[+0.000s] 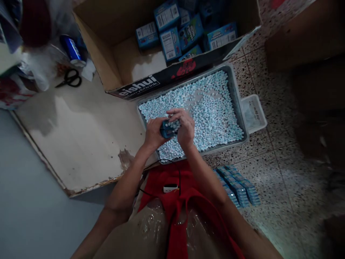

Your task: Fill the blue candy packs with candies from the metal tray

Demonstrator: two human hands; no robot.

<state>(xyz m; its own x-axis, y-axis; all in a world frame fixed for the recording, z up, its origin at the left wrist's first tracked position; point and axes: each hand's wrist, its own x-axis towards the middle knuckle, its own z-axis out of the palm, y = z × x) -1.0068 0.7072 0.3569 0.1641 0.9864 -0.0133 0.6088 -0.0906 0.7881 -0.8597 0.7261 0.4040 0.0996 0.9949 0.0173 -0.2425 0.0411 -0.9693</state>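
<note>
My left hand (154, 133) is closed round a small blue box (166, 131), held above the tray with its top facing up. Against the box's right side, my right hand (185, 128) is cupped with its fingers curled over the opening. Small pale-blue and white candies (175, 124) show between those fingers and the box. Below both hands lies a grey tray (237, 104) spread with many more loose candies (212, 118). How full the box is cannot be seen.
Behind the tray stands a large cardboard carton (110, 64) with several blue boxes (169, 43) inside. Scissors (71, 78) and a blue can (72, 50) are on the worn table (88, 129). A clear plastic tub (253, 113) adjoins the tray; stacked blue packs (237, 185) sit on the floor.
</note>
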